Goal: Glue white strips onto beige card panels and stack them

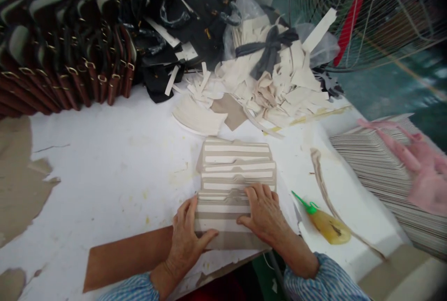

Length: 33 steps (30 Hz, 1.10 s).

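A stack of overlapping beige fabric or leather pieces with white strips (pixel 223 208) lies on the white table in front of me. My left hand (pixel 186 233) rests at its lower left edge, thumb spread over the nearest piece and fingers along the side. On the right side, my right hand (pixel 263 210) lies on the pieces with bent fingers on top and the thumb apart. Neither hand is closed around anything. Under my left hand runs a flat brown strip (pixel 129 256), its right end hidden.
Right of me lie a yellowish glue bottle with a green nozzle (pixel 328 226), a long thin strip (pixel 323 187) and a tied striped stack (pixel 370 161). Beige scraps (pixel 279 77) pile up at the back, near a fan (pixel 377 12). Brown bags (pixel 70 68) crowd the far left.
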Each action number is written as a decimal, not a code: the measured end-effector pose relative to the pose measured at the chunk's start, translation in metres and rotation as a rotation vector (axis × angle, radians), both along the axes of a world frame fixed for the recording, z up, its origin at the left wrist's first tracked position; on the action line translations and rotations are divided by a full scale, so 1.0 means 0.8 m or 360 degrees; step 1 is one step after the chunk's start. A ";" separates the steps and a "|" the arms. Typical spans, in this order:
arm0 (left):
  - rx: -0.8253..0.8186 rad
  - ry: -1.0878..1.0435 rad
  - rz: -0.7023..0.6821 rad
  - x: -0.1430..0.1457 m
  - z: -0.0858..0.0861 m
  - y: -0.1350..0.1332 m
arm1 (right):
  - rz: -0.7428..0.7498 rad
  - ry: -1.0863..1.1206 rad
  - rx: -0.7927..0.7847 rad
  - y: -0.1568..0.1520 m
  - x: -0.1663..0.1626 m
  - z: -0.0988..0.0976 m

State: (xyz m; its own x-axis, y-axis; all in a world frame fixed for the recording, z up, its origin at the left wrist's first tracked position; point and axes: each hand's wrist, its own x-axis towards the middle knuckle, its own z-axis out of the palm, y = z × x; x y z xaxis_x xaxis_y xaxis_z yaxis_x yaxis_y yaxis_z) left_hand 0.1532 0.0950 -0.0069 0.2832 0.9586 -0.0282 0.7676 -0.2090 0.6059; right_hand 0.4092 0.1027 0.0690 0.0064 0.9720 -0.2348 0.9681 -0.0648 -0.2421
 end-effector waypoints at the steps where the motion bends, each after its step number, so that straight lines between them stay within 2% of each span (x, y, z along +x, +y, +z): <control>1: 0.0005 -0.0011 0.0002 0.000 0.000 0.000 | 0.0000 -0.0012 -0.0021 0.003 0.000 0.001; 9: 0.0062 -0.0098 -0.0019 -0.003 -0.007 -0.007 | -0.0029 -0.0037 -0.0161 0.013 -0.003 0.007; 15: 0.0131 -0.0137 -0.0019 -0.003 -0.004 -0.011 | -0.0032 0.0013 -0.0311 0.013 -0.007 0.024; 21: 0.0230 -0.0211 -0.0068 -0.010 -0.002 -0.015 | 0.0175 0.0167 -0.0559 0.017 -0.005 0.051; 26: 0.0320 -0.0277 -0.0085 -0.013 -0.002 -0.022 | 0.0285 0.0272 -0.0751 0.020 -0.004 0.059; 30: 0.0358 -0.0339 -0.0052 -0.020 0.011 -0.031 | 0.0276 0.0299 -0.0811 0.004 -0.011 0.077; 33: 0.0332 -0.0410 -0.0031 -0.032 0.027 -0.040 | 0.0360 0.0373 -0.0630 -0.018 -0.019 0.091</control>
